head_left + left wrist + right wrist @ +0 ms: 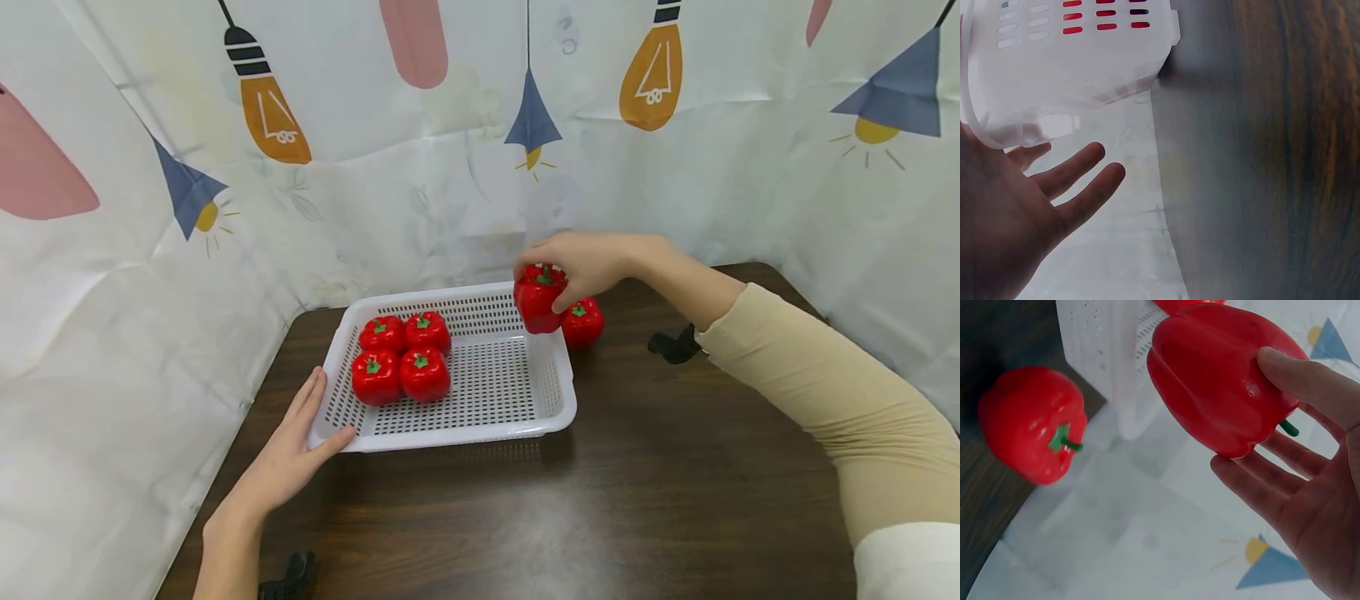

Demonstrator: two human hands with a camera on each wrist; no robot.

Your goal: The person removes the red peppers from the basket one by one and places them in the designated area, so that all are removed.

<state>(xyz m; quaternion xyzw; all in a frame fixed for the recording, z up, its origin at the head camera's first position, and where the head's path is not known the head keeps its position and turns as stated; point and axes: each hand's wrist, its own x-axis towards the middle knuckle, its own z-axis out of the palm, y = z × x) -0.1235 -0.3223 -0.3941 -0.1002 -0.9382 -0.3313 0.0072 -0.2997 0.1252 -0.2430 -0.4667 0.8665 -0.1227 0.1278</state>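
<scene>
My right hand point(588, 260) pinches a red bell pepper point(538, 305) with a green stem, holding it over the right edge of the white plastic basket point(480, 435). In the right wrist view the thumb lies on one side of this pepper and the fingertips on the other. Inside the basket, several red bell peppers point(425, 375) are grouped at the left. Another pepper point(1032, 425) rests on the table just outside the basket's right wall. At the basket's left front corner, my left hand point(288, 458) touches the rim with its fingers straight and spread.
A dark wooden table point(660, 500) lies under the basket. White cloth printed with lamps and bulbs point(420, 192) hangs behind it and along the left side. Black straps point(675, 343) show near both wrists.
</scene>
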